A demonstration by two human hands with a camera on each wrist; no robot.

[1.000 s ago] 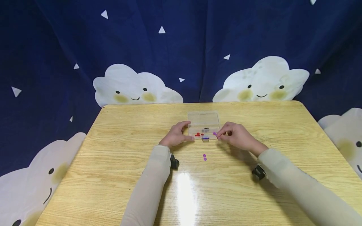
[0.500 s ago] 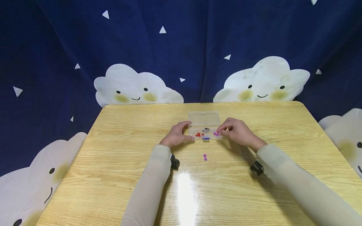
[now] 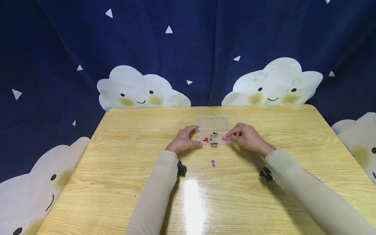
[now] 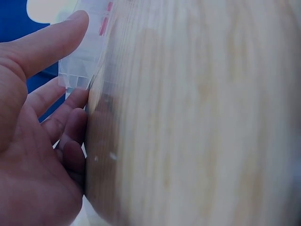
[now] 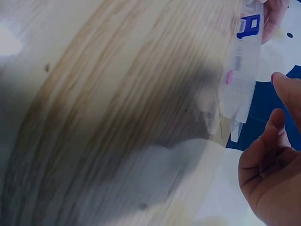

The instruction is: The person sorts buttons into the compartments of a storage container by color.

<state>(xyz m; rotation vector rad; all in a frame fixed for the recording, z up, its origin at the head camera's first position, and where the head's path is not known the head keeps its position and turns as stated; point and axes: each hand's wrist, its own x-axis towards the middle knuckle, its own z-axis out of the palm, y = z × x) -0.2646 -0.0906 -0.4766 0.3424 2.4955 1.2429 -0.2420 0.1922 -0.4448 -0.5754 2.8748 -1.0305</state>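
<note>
- Left hand [image 3: 182,141]: thumb and fingers curled round the left end of the clear box [image 3: 212,131], bracing it on the counter [image 3: 123,169]. The left wrist view shows the thumb on the box's upper edge and fingers against its side.
- Box sits at the middle of the counter, far from the person, lid laid open toward the backdrop [image 3: 188,49]. Its long axis runs left to right; the open side faces up.
- Inside: red beads [image 3: 207,140] left, a blue bit [image 3: 213,143] at the front middle, a dark bit behind it, purple beads [image 3: 224,139] in the right compartment.
- Two loose purple beads [image 3: 212,163] lie on the counter nearer the person, well apart from the box.
- Right hand [image 3: 247,138]: fingertips drawn together at the right compartment, beside the purple beads. Whether they pinch a bead, I cannot tell.
- Judgement: best done with the left hand holding the box firm, the right staying low over the compartment and releasing a bead only inside its walls, so it cannot bounce out.
</note>
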